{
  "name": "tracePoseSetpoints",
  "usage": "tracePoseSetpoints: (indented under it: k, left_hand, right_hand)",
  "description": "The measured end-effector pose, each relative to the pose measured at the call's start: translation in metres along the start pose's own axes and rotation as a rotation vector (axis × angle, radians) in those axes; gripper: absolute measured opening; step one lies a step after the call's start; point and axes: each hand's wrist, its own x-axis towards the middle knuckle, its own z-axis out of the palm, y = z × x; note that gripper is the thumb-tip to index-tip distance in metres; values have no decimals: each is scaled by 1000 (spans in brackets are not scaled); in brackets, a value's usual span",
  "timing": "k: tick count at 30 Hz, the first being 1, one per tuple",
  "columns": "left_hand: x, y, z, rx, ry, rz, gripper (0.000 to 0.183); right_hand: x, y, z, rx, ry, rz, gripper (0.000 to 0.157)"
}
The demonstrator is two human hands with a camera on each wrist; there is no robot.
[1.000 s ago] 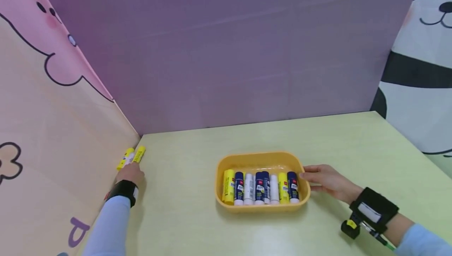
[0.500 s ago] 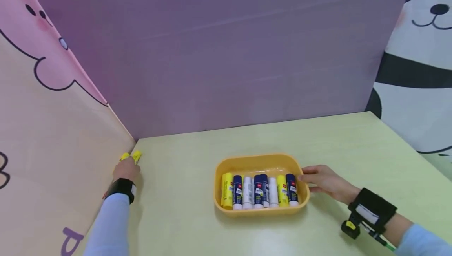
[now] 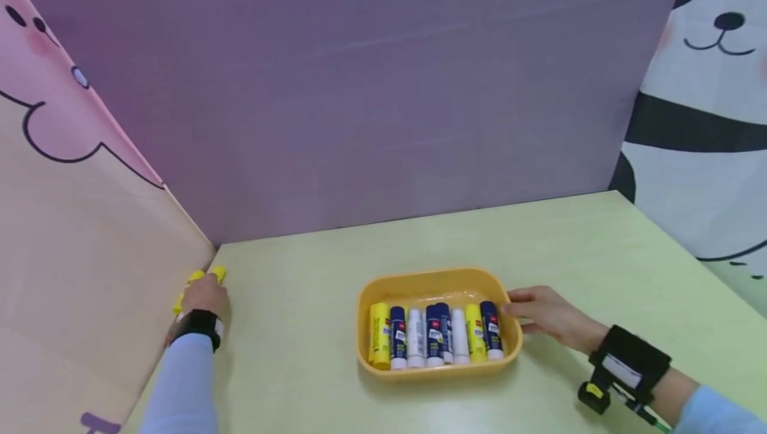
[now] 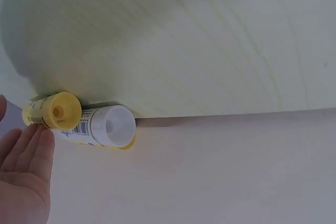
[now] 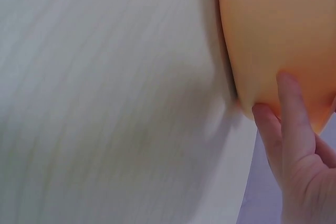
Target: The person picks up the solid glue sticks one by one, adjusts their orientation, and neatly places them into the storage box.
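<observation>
In the head view my left hand (image 3: 205, 295) is at the table's left edge, over a few glue sticks that it partly hides. The left wrist view shows its fingers extended, fingertips touching a yellow glue stick (image 4: 52, 111), the thumb apart. Beside that lies a white glue stick (image 4: 113, 127), with a bit of yellow showing behind it. My right hand (image 3: 548, 314) holds the right end of a yellow plastic tray (image 3: 440, 374), fingers against its outer wall. Inside the tray, yellow, navy and white glue sticks (image 3: 415, 337) stand in a row, leaning back.
The pale wooden table (image 3: 287, 327) meets a purple back panel (image 3: 383, 101). Close along the left edge rises a cream and pink panel (image 3: 90, 254). A panda-printed panel (image 3: 707, 188) borders the right side. Both wrists wear black camera straps (image 3: 629, 364).
My left hand has moved forward over the loose glue sticks, covering more of them. My right hand stays on the tray. The head view has shifted slightly.
</observation>
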Motion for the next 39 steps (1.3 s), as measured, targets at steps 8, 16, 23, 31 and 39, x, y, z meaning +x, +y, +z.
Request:
tracePoseSetpoints:
  k: [8, 16, 23, 31, 39]
  left_hand:
    - [0, -9, -7, 38, -64, -42, 28]
    - [2, -14, -9, 78, -63, -31, 28]
    - [6, -14, -7, 86, -41, -30, 27]
    - [6, -14, -1, 88, -32, 9, 17]
    - [9, -4, -2, 66, -133, 14, 19]
  right_hand:
    - [-1, 2, 3, 23, -5, 4, 57]
    - [-3, -2, 4, 3, -29, -20, 56]
    - [-4, -2, 4, 24, -26, -11, 57]
    - [-3, -2, 3, 41, -51, -34, 59]
    - [-3, -2, 1, 33, -22, -22, 60]
